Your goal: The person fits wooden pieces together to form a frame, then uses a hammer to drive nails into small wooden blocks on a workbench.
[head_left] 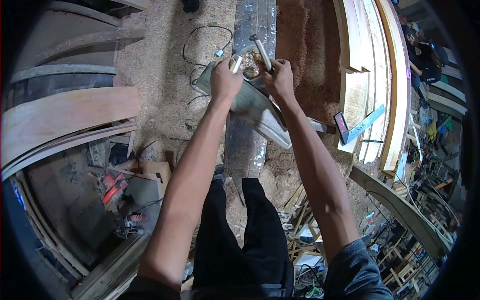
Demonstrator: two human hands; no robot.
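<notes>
My left hand (225,80) is closed around a small pale piece (236,64), held against a grey wooden workpiece (250,102) that lies on a long dark metal bed (247,145). My right hand (279,79) grips the handle of a hammer (261,50), whose head points up and away. Between the two hands sits a knot of brownish shavings (253,64). Both arms reach forward over my dark trousers.
Sawdust (160,55) covers the floor. Curved wooden planks (65,120) lie at left and long curved boards (385,75) at right, with a square (360,127) on them. Black cables (200,45) run near the work. Red power tools (117,187) sit lower left. A person (422,57) sits far right.
</notes>
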